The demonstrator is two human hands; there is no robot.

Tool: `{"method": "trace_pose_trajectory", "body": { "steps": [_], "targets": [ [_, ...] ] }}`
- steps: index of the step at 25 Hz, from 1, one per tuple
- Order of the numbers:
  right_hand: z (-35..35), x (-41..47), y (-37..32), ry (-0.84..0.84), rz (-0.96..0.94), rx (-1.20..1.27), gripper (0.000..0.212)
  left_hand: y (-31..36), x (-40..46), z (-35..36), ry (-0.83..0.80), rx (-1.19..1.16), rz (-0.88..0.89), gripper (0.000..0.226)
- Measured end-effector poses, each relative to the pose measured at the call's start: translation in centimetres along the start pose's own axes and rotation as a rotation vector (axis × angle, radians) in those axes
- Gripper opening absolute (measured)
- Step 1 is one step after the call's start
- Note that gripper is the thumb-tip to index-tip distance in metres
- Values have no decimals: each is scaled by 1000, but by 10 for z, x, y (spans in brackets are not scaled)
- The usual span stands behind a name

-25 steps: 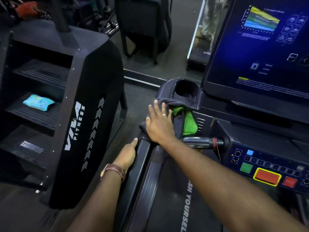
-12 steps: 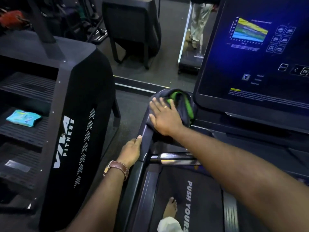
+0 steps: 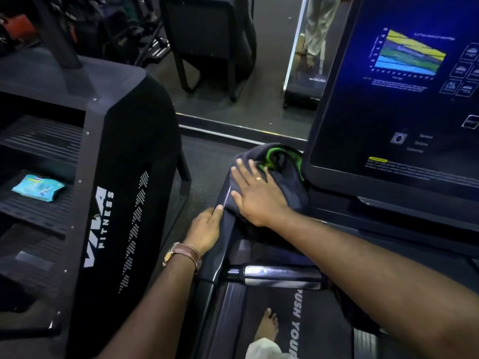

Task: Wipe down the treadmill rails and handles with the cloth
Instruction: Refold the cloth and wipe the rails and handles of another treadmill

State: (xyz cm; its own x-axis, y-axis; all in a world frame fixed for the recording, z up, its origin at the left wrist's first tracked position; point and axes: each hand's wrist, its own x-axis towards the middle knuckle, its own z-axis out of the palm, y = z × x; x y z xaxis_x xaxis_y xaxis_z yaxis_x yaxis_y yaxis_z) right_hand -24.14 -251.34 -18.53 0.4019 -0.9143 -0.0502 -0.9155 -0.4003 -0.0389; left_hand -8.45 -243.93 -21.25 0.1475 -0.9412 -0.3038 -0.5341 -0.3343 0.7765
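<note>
A bare foot (image 3: 268,325) is standing on the belt at six o'clock. The left hand (image 3: 204,230) is resting, fingers relaxed, on the rail (image 3: 220,255). Beyond, toward twelve o'clock, the right hand (image 3: 259,195) is pressing the cloth (image 3: 280,161) flat-fingered, beside the screen (image 3: 404,99).

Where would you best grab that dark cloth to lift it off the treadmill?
Probably at the bunched folds of the dark cloth near the screen, where the green lining shows, coming from above. The right hand presses the nearer part flat on the treadmill's left rail, leaving little to pinch there, while the raised folds give the fingers something to close around.
</note>
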Motion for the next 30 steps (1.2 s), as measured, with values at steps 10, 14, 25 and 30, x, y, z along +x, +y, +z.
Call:
{"method": "trace_pose_trajectory", "body": {
  "steps": [10,14,25,30],
  "targets": [
    [-3,-20,10,-17,199,38,74,36,35,13,102,180,-33,55],
    [-2,-48,0,-12,151,-61,59,59,46,18,136,245,-57,56],
    [-38,5,29,-78,205,4,37,74,45,25,230,354,-82,54],
    [-46,21,14,-77,309,322,35,73,44,23,226,354,-78,54]
  ]
}}
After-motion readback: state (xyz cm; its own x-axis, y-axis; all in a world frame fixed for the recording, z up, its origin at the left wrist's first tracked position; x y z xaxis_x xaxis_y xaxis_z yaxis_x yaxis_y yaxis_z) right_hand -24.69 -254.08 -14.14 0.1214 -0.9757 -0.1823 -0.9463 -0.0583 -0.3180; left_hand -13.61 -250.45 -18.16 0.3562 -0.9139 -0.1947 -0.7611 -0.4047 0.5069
